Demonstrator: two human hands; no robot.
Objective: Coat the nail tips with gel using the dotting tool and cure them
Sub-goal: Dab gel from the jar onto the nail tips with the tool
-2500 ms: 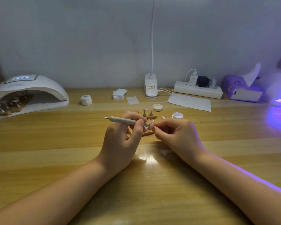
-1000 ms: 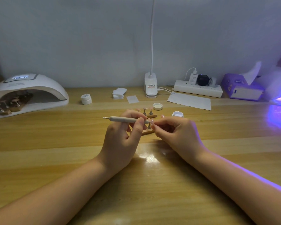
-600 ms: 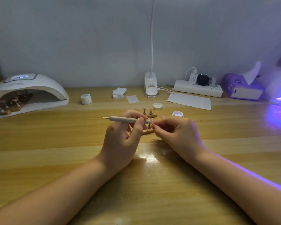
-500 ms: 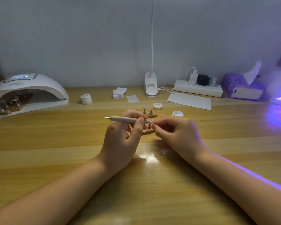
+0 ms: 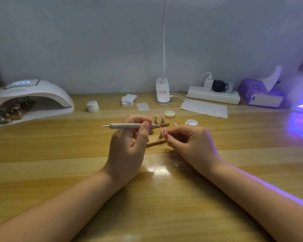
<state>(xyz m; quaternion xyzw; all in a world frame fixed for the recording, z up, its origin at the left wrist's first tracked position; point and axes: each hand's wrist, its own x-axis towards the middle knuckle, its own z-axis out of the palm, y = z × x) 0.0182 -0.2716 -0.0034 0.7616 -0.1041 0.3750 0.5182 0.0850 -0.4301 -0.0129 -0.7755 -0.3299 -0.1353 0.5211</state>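
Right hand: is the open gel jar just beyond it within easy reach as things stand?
Probably yes. The open gel jar sits just beyond the right hand with bare table between, but that hand's fingers pinch a nail tip stand, so it must let go first.

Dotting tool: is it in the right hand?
No, the left hand grips the dotting tool, while the right hand holds a nail tip stand.
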